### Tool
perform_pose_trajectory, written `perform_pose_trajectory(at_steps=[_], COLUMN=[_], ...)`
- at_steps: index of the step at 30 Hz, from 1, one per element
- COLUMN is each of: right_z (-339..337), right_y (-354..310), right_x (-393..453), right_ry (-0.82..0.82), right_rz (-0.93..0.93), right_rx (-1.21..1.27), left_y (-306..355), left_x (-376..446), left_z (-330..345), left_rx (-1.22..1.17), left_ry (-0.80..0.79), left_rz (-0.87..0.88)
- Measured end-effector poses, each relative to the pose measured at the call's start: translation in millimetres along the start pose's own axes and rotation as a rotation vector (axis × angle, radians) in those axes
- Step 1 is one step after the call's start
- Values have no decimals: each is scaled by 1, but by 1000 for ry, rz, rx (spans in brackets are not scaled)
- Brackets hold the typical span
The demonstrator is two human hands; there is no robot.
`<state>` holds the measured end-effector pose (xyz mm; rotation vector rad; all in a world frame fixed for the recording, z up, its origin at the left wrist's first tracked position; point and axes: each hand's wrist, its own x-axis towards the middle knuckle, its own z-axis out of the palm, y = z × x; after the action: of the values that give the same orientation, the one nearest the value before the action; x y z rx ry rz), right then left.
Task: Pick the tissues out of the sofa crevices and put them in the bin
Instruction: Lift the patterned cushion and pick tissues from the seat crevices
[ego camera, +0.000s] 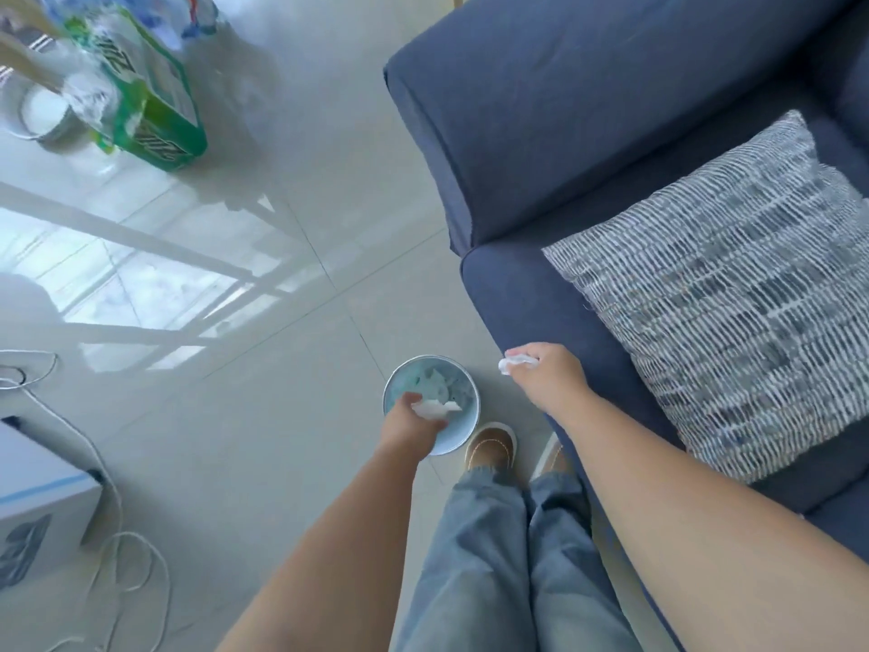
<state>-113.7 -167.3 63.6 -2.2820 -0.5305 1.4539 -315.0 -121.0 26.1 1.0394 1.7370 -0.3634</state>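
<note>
You are holding a crumpled white tissue (435, 408) in your left hand (414, 423), fingers pinching it right over the open bin (463, 428) at lower centre of the frame. Your right hand (548, 371) is closing around a second balled tissue (510, 364), just right of the bin, beside the front edge of the blue sofa (541, 110). The bin is sitting on the tiled floor (282, 392), next to your shoe (489, 447), with pale scraps inside that are hard to make out. A striped cushion (733, 294) is lying on the seat, cut off at the right edge. The upper left is blurred.
</note>
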Motion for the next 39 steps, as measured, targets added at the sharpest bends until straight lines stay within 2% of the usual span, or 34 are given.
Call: perform_pose_trajectory(at_steps=[5,9,12,18,28,34,39], right_z=[51,87,100,93,27,-34,-77], right_y=[-7,-12,-13,-11,23,77,120], right_x=[-5,-7,-10,-21,-42,-74,-98], right_ry=[-82,-246,-289,-233,-26,170,266], right_rz=[25,48,55,-18,32,105,145], right_rx=[-102,-140,-165,-257,-164,10,104], left_y=[-26,-46,-57,-60,-9,48,77], left_x=[9,14,14,5,-24,-58,-93], left_z=[-22,-38,-44,-48,-32,29,84], left_rx=[25,36,74,106,256,404,446], left_ry=[16,48,56,32,-18,-129,-194], left_rz=[44,49,50,93,209,363,457])
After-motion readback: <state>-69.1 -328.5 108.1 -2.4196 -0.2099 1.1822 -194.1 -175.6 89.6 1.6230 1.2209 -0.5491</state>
